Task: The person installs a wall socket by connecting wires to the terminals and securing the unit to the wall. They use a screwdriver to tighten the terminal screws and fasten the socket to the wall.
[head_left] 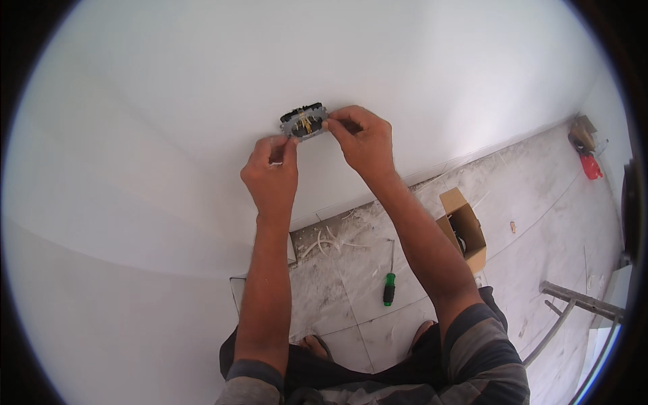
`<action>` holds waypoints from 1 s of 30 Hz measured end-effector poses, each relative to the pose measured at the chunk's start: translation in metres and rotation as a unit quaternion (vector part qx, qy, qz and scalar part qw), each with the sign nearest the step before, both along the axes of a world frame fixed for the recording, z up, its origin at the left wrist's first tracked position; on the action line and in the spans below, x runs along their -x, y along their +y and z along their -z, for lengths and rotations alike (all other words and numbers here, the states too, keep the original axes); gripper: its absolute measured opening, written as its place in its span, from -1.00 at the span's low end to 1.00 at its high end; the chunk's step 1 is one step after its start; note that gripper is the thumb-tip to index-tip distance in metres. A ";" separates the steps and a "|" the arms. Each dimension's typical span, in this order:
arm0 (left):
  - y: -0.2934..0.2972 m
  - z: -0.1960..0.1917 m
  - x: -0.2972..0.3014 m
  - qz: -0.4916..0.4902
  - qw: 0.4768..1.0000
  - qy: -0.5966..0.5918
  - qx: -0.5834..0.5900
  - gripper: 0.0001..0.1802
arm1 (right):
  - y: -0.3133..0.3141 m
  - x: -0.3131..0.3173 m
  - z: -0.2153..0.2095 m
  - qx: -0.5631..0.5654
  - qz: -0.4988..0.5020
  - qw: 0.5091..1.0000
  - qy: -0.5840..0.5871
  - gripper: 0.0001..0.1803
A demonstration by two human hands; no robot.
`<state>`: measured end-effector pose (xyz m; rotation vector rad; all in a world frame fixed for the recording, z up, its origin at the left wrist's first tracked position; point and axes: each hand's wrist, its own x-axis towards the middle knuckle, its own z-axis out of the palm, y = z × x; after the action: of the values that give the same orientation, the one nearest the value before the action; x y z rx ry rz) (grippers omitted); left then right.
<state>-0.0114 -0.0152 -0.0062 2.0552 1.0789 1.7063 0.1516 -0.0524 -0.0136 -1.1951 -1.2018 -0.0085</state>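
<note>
Both hands are raised to a white wall point(169, 101), working at a socket insert point(304, 122) set against it: a small grey metal frame with a dark body and brass-coloured parts in the middle. The right hand point(364, 138) pinches the right edge of the insert between thumb and fingertips, the other fingers curled in. The left hand point(271, 169) sits just below and left of the insert, its thumb and forefinger pressed together at the lower left corner of the frame; something small and white shows between those fingers, too small to tell what. Below, on the tiled floor point(540, 182), a screwdriver point(389, 283) with a green and black handle lies between the person's forearms, shaft pointing toward the wall. Near the foot of the wall, white wire offcuts point(331, 239) are scattered beside a metal strip. To the right of the right forearm stands an open cardboard box point(466, 226). Far right in the corner lie a red thing point(590, 167) and a small brown box point(584, 128). At the lower right, grey metal bars point(574, 300) cross the floor.
</note>
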 end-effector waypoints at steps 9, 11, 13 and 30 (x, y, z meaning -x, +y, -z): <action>0.006 0.001 0.000 0.007 0.999 0.021 -0.035 -0.86 | -0.002 0.005 -0.013 0.066 0.014 0.997 0.034 -0.86; 0.009 0.000 -0.001 0.024 0.999 -0.005 -0.037 -0.84 | 0.000 0.006 -0.012 0.063 0.013 0.997 0.047 -0.85; 0.007 0.000 -0.002 0.019 1.000 -0.001 -0.023 -0.80 | 0.003 0.006 -0.007 0.040 0.008 0.998 0.054 -0.85; 0.030 -0.005 0.023 -0.057 0.912 0.257 -0.315 -0.27 | -0.001 -0.001 -0.014 0.069 -0.019 0.997 0.040 -0.82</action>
<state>-0.0339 0.0145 -0.0012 3.0304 0.8425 1.7767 0.1525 -0.0536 0.0002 -1.2806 -1.1697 0.1503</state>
